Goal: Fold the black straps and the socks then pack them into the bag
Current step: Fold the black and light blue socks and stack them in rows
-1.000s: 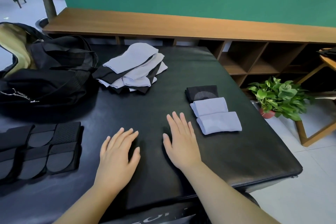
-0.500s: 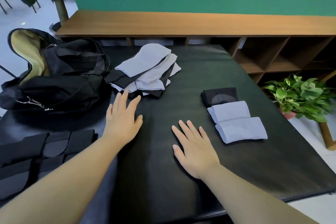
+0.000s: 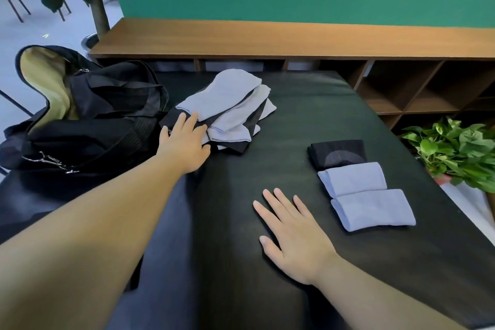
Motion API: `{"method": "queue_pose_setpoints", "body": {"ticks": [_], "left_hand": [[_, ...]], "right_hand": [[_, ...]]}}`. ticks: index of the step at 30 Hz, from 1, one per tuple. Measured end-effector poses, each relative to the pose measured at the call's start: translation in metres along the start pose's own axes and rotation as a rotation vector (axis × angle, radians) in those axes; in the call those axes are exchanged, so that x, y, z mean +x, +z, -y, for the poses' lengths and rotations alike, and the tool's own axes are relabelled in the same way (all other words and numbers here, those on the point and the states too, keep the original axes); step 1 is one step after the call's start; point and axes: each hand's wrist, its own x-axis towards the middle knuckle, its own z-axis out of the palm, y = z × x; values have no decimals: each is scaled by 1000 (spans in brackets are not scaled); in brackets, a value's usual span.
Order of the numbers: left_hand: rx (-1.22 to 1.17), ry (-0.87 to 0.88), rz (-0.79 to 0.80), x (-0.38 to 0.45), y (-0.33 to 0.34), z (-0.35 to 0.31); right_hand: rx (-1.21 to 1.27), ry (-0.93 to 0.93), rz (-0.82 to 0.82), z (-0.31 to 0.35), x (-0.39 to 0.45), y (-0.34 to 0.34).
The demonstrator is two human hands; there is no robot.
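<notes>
The left hand [image 3: 184, 144] lies flat, fingers straight, on the loose pile of grey and black socks [image 3: 227, 110] near the black padded desk's [image 3: 308, 104] far edge, beside the open black fabric bag [image 3: 88, 120]. The right hand [image 3: 294, 236] rests spread on the desk, near three folded socks [image 3: 359, 182].

Left hand [image 3: 184, 146] reaches far forward, fingers straight; right hand [image 3: 296, 236] lies flat, spread

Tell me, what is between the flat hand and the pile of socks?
Nothing. In the head view only bare black table lies between the right hand and the sock pile. The left hand touches that pile.
</notes>
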Motion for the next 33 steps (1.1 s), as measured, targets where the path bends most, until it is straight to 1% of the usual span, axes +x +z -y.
{"method": "queue_pose_setpoints", "body": {"ticks": [2, 7, 12, 15, 17, 18, 23, 29, 33], "left_hand": [[10, 14, 1, 3, 0, -2], [-24, 35, -93, -3, 1, -6], [-72, 100, -201, -27, -1, -10], [-109, 194, -330, -48, 1, -10], [-77, 276, -432, -66, 3, -10], [-61, 295, -459, -77, 4, -11], [-29, 366, -445, -127, 20, -17], [-55, 451, -327, -181, 41, -35], [-61, 524, -295, -202, 46, -50]], "right_hand": [[-5, -10, -28, -1, -1, 1], [-10, 1, -37, 0, 0, 0], [0, 0, -19, 1, -1, -3], [17, 7, 26, 2, -2, -6], [88, -22, 35, 0, -1, -9], [128, -29, 36, 0, -1, -9], [179, 7, 30, 0, -4, -9], [283, 102, -58, 5, -16, -8], [287, 25, -81, 10, -27, -8]]}}
